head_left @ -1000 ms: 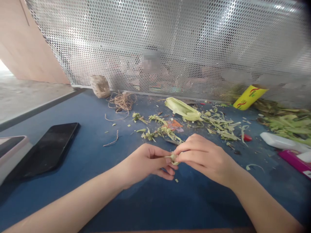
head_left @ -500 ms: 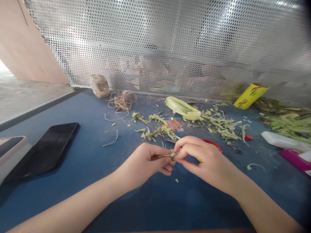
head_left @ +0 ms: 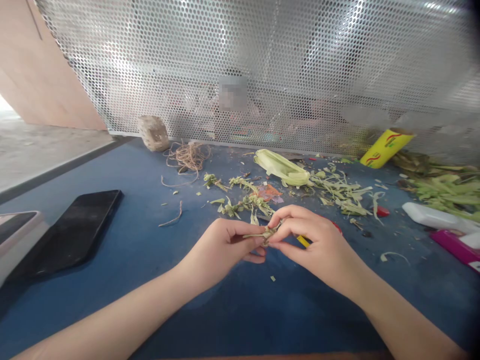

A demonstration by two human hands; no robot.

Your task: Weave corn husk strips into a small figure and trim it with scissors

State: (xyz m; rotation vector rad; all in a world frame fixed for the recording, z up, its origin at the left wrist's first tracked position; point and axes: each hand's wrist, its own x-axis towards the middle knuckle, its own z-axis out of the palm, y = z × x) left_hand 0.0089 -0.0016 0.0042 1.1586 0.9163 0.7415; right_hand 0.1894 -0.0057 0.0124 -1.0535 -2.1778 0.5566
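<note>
Above the blue table, my left hand pinches a small pale green plant strip between thumb and fingers. My right hand grips the same piece from the right, its fingertips touching those of my left hand. Most of the strip is hidden by the fingers. Red-handled scissors lie partly covered behind my right hand, with a yellow part showing below its fingers. Just beyond the hands are green plant scraps and a pale green husk bundle.
Two phones, one black, lie at the left. Tangled twine and a rough block sit at the back left. A yellow tube, leaves, a white object and a magenta one are at right. Perforated metal stands behind.
Both hands have shifted slightly upward and the held strip has turned a little between the fingertips. More of the yellow part shows beneath my right hand, while less of the red handle is visible.
</note>
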